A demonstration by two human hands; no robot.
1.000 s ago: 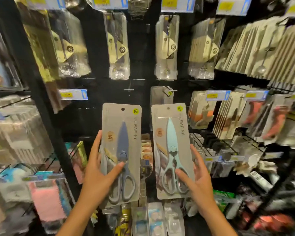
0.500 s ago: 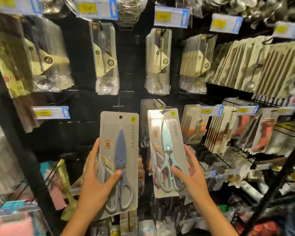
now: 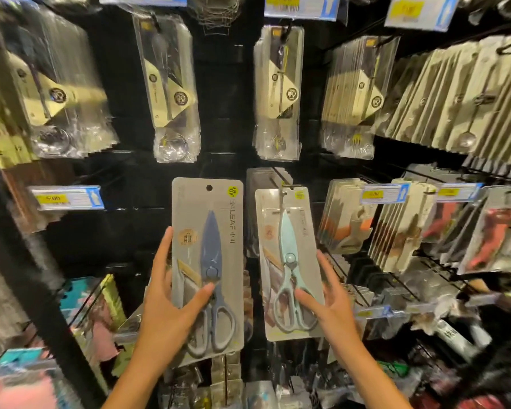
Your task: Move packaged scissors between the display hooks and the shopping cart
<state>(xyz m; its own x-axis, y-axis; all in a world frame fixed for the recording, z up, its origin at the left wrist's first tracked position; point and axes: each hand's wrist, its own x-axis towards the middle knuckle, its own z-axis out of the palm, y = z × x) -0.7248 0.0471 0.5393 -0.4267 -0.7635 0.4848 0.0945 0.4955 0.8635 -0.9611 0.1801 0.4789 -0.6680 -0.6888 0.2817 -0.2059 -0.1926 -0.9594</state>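
Our left grip (image 3: 165, 308) holds the blue scissors pack (image 3: 208, 267) upright before the rack, while our right grip (image 3: 331, 305) clasps the mint scissors pack (image 3: 289, 261) at its display hook (image 3: 283, 180).

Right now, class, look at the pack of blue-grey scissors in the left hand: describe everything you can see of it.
The pack of blue-grey scissors is a tall grey card with rounded corners, a round hang hole at the top, a yellow-green logo and vertical lettering. Closed scissors lie under clear plastic, blades up, grey-lined handle loops down. It stands upright before the dark rack, off any hook. The left hand holds its lower left edge, thumb across the front.
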